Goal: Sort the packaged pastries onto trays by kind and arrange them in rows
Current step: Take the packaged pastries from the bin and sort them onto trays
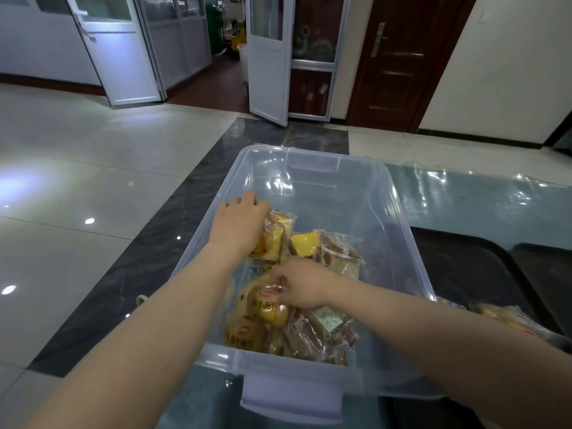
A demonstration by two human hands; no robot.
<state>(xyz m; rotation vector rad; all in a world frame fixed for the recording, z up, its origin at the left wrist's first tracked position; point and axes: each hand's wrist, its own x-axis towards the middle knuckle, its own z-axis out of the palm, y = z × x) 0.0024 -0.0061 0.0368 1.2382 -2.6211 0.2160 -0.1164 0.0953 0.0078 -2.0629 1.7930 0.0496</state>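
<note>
We are picking packs out of the clear bin (399, 230). Our left hand (240, 224) holds a yellow pack (272, 239) at 12 o'clock; our right hand (298, 283) pinches another pack (266, 305). Next we should lift both to the black trays (464, 267) at 3 o'clock.

Clear glossy plastic bin (402, 230); crinkly shiny film wrappers (272, 239); matt black trays (464, 267); polished floor tiles (77, 181).
</note>
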